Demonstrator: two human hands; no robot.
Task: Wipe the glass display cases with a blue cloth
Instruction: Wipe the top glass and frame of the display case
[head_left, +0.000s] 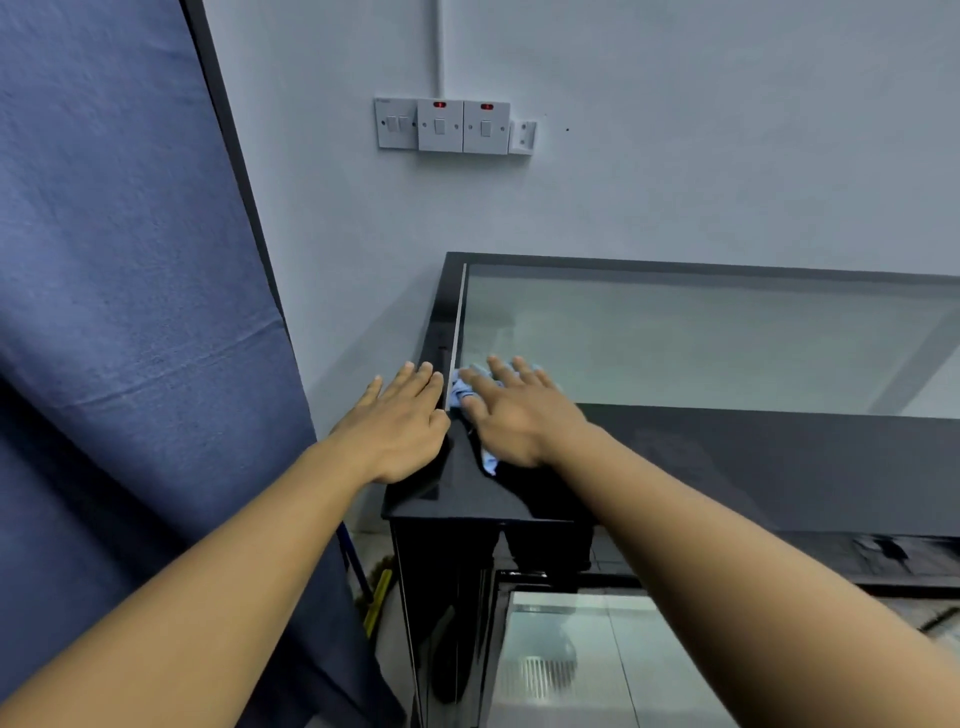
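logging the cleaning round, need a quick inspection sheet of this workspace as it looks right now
surface: glass pane set in a glossy black frame, the display case top.
job's things: blue cloth bunched at the pane's near left corner.
clutter: nothing seen.
grippers: left hand lies flat on the frame's corner, fingers straight; right hand presses the cloth, fingers spread.
cables: nothing seen loose; a white conduit runs up the wall above the switches.
surroundings: wall switches, two showing red lights; blue fabric panel at left; a yellow tool low beside the case.
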